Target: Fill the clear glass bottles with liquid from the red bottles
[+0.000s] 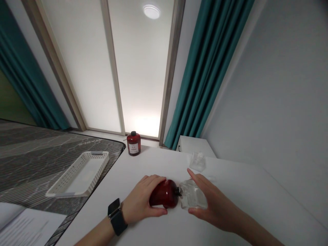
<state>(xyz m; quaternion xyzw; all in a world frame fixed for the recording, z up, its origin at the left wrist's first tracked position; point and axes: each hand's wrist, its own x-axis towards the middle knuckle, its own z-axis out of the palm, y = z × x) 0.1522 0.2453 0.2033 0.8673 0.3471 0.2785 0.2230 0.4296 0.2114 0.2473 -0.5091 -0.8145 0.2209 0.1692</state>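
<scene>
My left hand (143, 200) is wrapped round a dark red bottle (167, 194), tipped over so its black neck (178, 191) points right. That neck meets the mouth of a clear glass bottle (192, 194), also lying on its side or nearly so. Around the base of the clear bottle curves my right hand (214, 201), thumb and forefinger on opposite sides. Whether any liquid passes between the two bottles I cannot tell. Further back on the white table (153, 160) stands a second red bottle (133, 143), upright, with a black cap and white label.
A crumpled clear plastic piece (197, 161) lies beyond my right hand. On the grey striped surface at left sit a white perforated basket (101, 171) and an open book (30, 225). A white cabinet (196, 145) stands behind the table, below teal curtains (205, 78).
</scene>
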